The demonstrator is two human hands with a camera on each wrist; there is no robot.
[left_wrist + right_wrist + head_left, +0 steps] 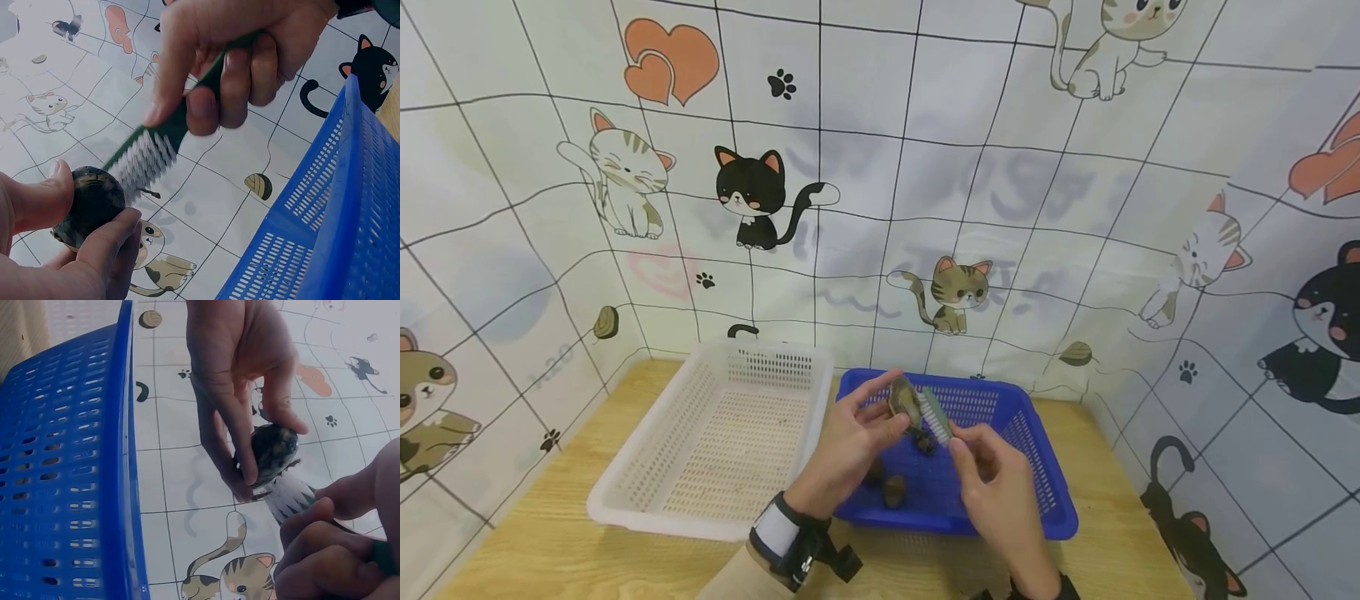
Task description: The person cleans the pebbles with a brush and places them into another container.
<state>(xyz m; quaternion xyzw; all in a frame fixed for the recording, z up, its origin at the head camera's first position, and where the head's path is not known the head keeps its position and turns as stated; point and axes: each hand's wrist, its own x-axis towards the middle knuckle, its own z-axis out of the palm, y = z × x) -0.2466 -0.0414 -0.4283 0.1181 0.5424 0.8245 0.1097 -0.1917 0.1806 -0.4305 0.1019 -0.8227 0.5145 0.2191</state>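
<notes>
While a wall covering (pixel 865 187) with printed cats is hanging beyond both hands, a wooden surface (pixel 1123 508) is lying below them and carrying two baskets. The white basket (pixel 730 446) is standing to the left of the left hand, and the blue basket (pixel 1052 492) is standing under both hands.

The left hand (pixel 854 440) is gripping, with its thumb on one side and its fingers on the other. The right hand (pixel 1002 487) is also closing its fingers, clamping them around the handle of a green brush (pixel 937 417). The long axis of this brush is running from the right hand forward and to the left, and its white bristles (pixel 147 159) are facing toward the left hand.

The relation which I am judging most important is this: a dark rounded object (pixel 904 400) is resting between the left thumb and fingers, so the left hand is being the nearer one. From the right hand, the object is lying forward and to the left, just beyond the bristles. These are meeting its edge or almost touching it; I cannot tell which.

Smaller brown lumps (pixel 893 491) are lying in the blue basket, below the left hand and toward the person.
</notes>
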